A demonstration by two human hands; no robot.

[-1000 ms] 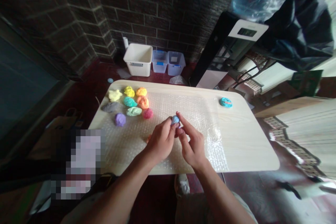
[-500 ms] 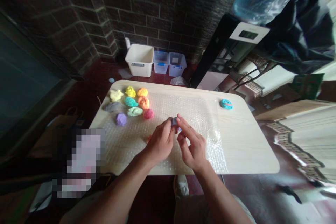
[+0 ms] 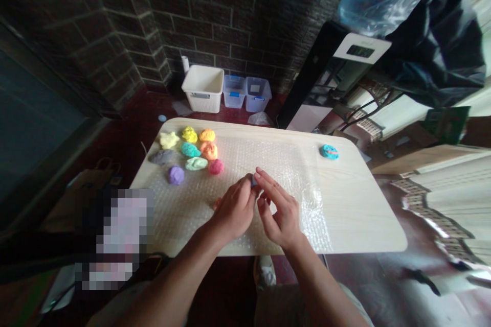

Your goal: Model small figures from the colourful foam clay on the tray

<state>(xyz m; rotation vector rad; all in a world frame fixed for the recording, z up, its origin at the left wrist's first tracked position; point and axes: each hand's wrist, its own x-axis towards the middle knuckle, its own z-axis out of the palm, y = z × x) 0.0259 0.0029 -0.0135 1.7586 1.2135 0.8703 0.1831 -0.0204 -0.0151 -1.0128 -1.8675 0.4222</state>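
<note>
Above the middle of the table, my left hand [image 3: 237,209] is closed on a small piece of grey modelling clay [image 3: 253,181], mostly hidden by fingers. My right hand [image 3: 282,212] is beside it, fingers stretched out and thumb apart, its fingertips touching the grey clay. Partly behind my left wrist, an orange lump [image 3: 217,203] sits on the bubble wrap [image 3: 261,156]. To the left lie several clay lumps, among them a purple one [image 3: 176,175], a dark grey one [image 3: 163,157], a crimson one [image 3: 216,166] and a teal one [image 3: 191,149].
A blue clay piece with a pinkish stripe [image 3: 330,152] lies at the table's [image 3: 360,204] right side. Beyond the far edge, a white basket [image 3: 203,89] and two clear bins stand on the floor by the brick wall. A water dispenser [image 3: 318,76] stands at the back right.
My right fingertips have shifted slightly left over the grey clay, so less of it shows. The purple bit seen between my hands is now hidden. The lumps on the table stay put.
</note>
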